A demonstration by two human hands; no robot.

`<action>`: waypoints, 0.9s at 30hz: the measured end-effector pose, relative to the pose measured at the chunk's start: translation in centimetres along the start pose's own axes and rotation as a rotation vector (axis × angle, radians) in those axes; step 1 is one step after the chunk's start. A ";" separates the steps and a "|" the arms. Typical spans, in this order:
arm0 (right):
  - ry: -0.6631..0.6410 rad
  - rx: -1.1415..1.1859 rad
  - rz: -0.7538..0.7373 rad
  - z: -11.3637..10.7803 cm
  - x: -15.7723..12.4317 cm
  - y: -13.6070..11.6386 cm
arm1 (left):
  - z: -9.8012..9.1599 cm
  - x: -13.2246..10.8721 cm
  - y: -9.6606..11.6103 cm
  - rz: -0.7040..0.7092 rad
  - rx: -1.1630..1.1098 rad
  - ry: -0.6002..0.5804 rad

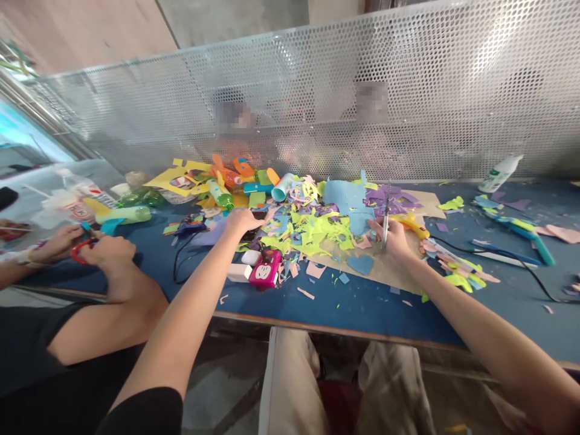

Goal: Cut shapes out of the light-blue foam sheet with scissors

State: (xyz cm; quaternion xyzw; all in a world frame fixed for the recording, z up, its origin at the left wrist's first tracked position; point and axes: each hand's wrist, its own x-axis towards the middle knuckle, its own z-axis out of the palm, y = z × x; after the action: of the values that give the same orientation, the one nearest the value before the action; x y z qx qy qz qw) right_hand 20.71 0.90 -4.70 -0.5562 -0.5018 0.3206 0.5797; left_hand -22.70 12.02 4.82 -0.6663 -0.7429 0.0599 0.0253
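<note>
My right hand [394,237] is closed round a pair of scissors [386,219] with yellow handles, blades pointing up and away, over a brown cardboard sheet [385,272]. A cut blue heart shape [360,264] lies on that sheet just left of the hand. My left hand [242,220] reaches forward into the heap of yellow-green, blue and purple paper scraps [312,226]; its fingers curl down onto the pile and what they hold is hidden. A large light-blue sheet [347,199] lies behind the heap.
A pink toy-like box [266,272] and a white block [240,272] sit near the blue table's front edge [344,331]. A co-worker's hands [97,249] at left hold red scissors. Bottles, a glue bottle [499,173], black cables and a perforated metal screen stand behind.
</note>
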 end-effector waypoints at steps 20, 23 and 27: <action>-0.058 0.016 0.008 0.4 -0.5 -0.7 | -0.9 -0.4 0.1 0.014 -0.080 0.074; -0.046 0.041 0.012 0.4 -0.4 -0.4 | -1.0 -0.5 -0.1 0.058 -0.071 0.035; -0.002 0.102 0.067 0.4 0.0 0.1 | -0.7 -0.1 -0.6 0.104 -0.067 0.017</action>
State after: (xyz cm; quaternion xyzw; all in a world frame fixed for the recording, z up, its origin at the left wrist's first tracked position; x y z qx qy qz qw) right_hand 20.38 1.03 -4.83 -0.5423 -0.4664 0.3654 0.5957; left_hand -23.20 11.85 5.57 -0.7051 -0.7084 0.0306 0.0062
